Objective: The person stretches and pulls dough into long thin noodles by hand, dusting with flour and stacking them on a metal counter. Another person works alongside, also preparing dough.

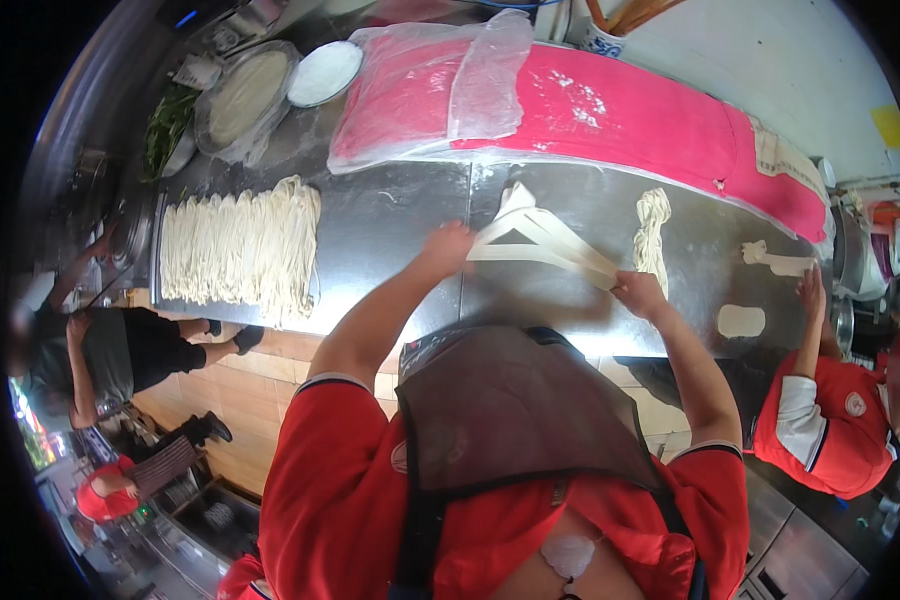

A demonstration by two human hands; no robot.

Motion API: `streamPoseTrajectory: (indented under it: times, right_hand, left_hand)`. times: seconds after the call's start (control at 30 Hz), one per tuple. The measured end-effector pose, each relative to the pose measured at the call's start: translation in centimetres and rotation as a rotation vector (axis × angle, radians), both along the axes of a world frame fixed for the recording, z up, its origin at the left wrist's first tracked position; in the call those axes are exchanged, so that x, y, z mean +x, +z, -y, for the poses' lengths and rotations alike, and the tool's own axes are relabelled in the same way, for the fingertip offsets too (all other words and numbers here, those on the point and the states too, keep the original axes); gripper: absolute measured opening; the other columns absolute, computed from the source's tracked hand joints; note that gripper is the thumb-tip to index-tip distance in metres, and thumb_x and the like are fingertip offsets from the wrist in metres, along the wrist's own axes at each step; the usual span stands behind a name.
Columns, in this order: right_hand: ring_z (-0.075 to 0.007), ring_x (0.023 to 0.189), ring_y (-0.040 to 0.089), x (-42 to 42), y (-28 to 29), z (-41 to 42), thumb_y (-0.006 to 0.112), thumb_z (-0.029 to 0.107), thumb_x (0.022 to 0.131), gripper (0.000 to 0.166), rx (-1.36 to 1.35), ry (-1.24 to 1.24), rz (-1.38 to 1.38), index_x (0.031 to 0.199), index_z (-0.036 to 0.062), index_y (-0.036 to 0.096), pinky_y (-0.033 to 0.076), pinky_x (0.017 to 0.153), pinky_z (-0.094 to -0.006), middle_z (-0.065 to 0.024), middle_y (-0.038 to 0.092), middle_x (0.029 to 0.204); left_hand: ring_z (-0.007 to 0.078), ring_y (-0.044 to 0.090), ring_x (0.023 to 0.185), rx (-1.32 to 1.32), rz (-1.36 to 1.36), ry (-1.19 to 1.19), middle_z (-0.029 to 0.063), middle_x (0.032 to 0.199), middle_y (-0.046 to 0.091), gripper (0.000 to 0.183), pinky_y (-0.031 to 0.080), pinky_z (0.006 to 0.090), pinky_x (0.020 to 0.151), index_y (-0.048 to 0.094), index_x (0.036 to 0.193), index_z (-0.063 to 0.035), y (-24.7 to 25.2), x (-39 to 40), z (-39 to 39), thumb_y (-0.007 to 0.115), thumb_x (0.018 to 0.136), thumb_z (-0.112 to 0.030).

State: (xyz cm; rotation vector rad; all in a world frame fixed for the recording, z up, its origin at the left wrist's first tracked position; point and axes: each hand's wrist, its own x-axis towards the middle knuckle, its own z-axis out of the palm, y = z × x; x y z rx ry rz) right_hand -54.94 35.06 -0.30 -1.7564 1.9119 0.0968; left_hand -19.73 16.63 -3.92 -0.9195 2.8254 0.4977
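Wide strips of noodle dough (540, 253) stretch between my two hands above the steel worktable (390, 217). My left hand (450, 244) grips one end, and my right hand (641, 291) pinches the other. The strips form a triangle, and their far bend rests on the tabletop. Just beyond my right hand lies a twisted bundle of pulled noodles (651, 229). Left of my left hand, several hanks of noodles (240, 247) lie side by side in a thick row. A flat oval dough piece (741, 321) sits to the right.
Behind the dough, a pink cloth (630, 112) and clear plastic sheeting (487, 82) cover a long mound. A bowl of white flour (326, 73) and a plastic-covered basin (247, 97) stand back left. At right, a co-worker (832, 420) handles a dough strip (784, 264). Another person (97, 352) stands left.
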Motion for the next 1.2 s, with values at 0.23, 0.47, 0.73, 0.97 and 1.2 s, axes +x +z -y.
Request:
streamPoseTrajectory:
  times: [0.23,0.47,0.73,0.97,1.2]
  right_hand:
    - [-0.0278,0.079,0.062,-0.4,-0.1,-1.1,0.057,0.02,0.074,0.013,-0.017,0.062,-0.229,0.084,0.0124,0.062,0.042,0.082,-0.0449,-0.0108,0.064,0.08]
    - [-0.0265,0.099,0.056,-7.8,0.3,-2.3,0.048,0.009,0.074,0.031,-0.244,-0.309,-0.448,0.104,0.0097,0.059,0.031,0.097,-0.0498,-0.0103,0.062,0.101]
    - [-0.0241,0.107,0.05,-14.7,0.7,0.4,0.042,0.009,0.082,0.03,-0.341,-0.002,-0.674,0.108,0.0121,0.058,0.027,0.103,-0.0499,-0.007,0.058,0.104]
    - [-0.0256,0.091,0.057,-7.0,28.7,13.9,0.052,0.013,0.081,0.027,-1.337,-0.148,-0.833,0.107,0.0135,0.055,0.039,0.088,-0.0446,-0.008,0.06,0.095]
    - [-0.0249,0.117,0.045,-13.4,-3.1,-4.0,0.054,0.009,0.075,0.038,-0.158,-0.027,-0.602,0.113,0.0102,0.055,0.023,0.104,-0.0523,-0.012,0.056,0.115]
  left_hand:
    - [0.03,0.056,0.091,0.015,0.048,0.054,0.0114,0.088,0.06,0.012,0.047,0.0432,0.075,0.061,0.084,-0.0086,-2.8,2.2,0.6,0.058,0.074,-0.013]
    - [0.0283,0.057,0.08,-0.411,0.203,0.068,0.0119,0.077,0.057,0.01,0.047,0.0401,0.069,0.059,0.076,-0.0067,0.3,14.5,6.8,0.05,0.076,-0.008]
    - [0.0282,0.058,0.085,-0.309,0.023,0.404,0.0138,0.086,0.059,0.015,0.047,0.0425,0.074,0.058,0.084,-0.0069,0.6,17.3,11.3,0.045,0.083,-0.014]
    - [0.0296,0.055,0.079,-1.177,-0.468,0.345,0.0108,0.08,0.056,0.016,0.045,0.041,0.066,0.056,0.094,-0.0058,29.3,8.2,18.5,0.05,0.083,-0.015]
    - [0.0338,0.056,0.096,-0.112,0.168,0.36,0.0198,0.101,0.059,0.035,0.04,0.0442,0.09,0.06,0.102,-0.0047,0.9,23.2,7.8,0.035,0.091,-0.026]
